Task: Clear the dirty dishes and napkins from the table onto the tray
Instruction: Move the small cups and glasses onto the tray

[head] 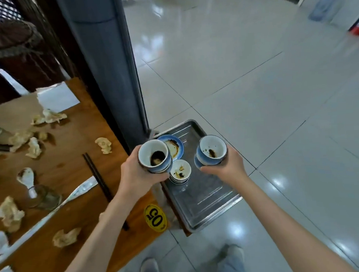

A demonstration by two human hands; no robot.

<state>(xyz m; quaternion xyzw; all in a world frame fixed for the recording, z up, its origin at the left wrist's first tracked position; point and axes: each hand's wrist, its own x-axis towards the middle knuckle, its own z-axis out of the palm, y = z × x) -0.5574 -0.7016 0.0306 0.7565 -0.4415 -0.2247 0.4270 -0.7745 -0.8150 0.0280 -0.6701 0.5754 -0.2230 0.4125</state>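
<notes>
We've got both arms out over the tray, left hand gripping one sauce-stained bowl stack, right hand gripping another.

Left hand and right hand each holding stacked bowls above metal tray, crumpled napkins on table

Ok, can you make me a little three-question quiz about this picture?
1. True or false: the tray sits on the wooden table.
2. What does each hand hold?
3. What lies crumpled on the table? A) napkins B) socks C) leaves

Key:
1. False; it sits beside it.
2. The left hand and the right hand each hold stacked dirty bowls: left stack, right stack.
3. A, napkins.
</notes>
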